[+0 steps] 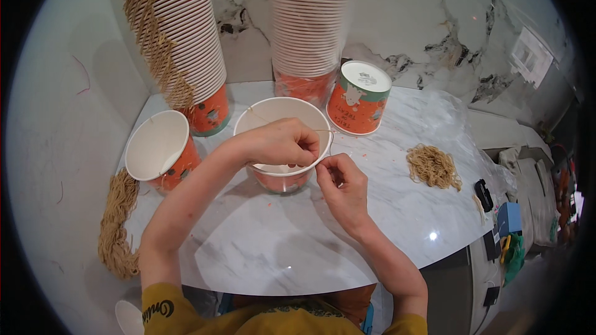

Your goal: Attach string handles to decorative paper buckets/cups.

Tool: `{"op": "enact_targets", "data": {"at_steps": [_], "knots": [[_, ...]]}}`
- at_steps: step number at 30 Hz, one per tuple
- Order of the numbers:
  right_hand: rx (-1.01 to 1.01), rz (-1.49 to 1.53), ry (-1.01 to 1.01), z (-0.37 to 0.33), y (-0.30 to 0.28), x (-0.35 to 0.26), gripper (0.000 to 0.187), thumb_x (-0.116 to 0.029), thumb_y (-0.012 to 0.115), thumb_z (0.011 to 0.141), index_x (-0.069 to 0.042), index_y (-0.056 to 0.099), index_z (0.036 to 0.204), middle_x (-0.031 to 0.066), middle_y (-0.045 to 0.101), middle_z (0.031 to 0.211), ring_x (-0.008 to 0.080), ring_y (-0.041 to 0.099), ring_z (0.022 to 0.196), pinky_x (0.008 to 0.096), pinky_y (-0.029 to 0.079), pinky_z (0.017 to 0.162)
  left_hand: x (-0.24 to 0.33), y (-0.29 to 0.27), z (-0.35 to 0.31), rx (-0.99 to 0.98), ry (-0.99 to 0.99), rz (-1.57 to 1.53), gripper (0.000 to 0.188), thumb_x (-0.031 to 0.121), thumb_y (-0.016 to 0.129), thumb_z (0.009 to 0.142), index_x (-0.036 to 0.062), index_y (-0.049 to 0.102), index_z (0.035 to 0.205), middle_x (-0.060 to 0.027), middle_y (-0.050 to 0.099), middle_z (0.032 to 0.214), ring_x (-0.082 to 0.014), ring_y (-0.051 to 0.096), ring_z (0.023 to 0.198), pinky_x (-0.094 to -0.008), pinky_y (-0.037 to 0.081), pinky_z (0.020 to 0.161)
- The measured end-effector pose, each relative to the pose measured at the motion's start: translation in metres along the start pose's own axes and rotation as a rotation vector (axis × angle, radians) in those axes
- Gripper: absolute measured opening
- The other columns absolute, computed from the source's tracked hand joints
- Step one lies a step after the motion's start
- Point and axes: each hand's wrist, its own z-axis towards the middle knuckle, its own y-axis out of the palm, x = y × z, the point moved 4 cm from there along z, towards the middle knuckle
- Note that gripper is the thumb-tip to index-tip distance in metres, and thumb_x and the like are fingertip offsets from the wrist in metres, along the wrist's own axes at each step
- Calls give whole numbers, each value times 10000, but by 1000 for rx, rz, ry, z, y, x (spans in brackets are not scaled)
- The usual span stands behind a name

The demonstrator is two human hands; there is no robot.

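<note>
An orange paper cup with a white inside (282,118) stands upright at the middle of the marble table (298,242). My left hand (279,142) reaches over the cup's near rim, its fingers pinched on a thin tan string. My right hand (338,180) sits just right of the cup and pinches the same string at the rim. A loop of the string (329,139) arcs along the cup's right edge.
A second open cup (158,146) leans at the left. Two tall stacks of cups (180,31) (307,18) stand behind, and an upturned cup (360,96) at the back right. String bundles lie at the right (433,166) and hang off the left edge (118,223).
</note>
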Motion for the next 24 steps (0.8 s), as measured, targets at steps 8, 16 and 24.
{"op": "enact_targets", "data": {"at_steps": [8, 16, 24], "knots": [[-16, 47, 1, 2, 1, 3, 74, -50, 685, 949, 4, 635, 943, -7, 601, 722, 28, 485, 608, 230, 396, 538, -9, 0, -6, 44, 49, 31, 83, 82, 636, 845, 0, 651, 844, 9, 622, 762, -70, 541, 695, -244, 458, 654], [-13, 86, 34, 3, 0, 6, 76, -57, 673, 954, 11, 639, 953, -7, 615, 736, 23, 481, 614, 222, 393, 545, -10, -4, -9, 91, -49, -230, 139, 75, 619, 905, 6, 708, 985, -21, 690, 867, -81, 638, 746, -240, 537, 685], [2, -29, -60, -5, -8, -7, 56, -15, 684, 932, 3, 636, 955, 16, 602, 791, 40, 506, 639, 224, 397, 546, 5, -8, -26, 345, 135, -41, 189, 121, 642, 938, -21, 700, 1048, -18, 699, 874, -90, 636, 761, -241, 521, 687]]}}
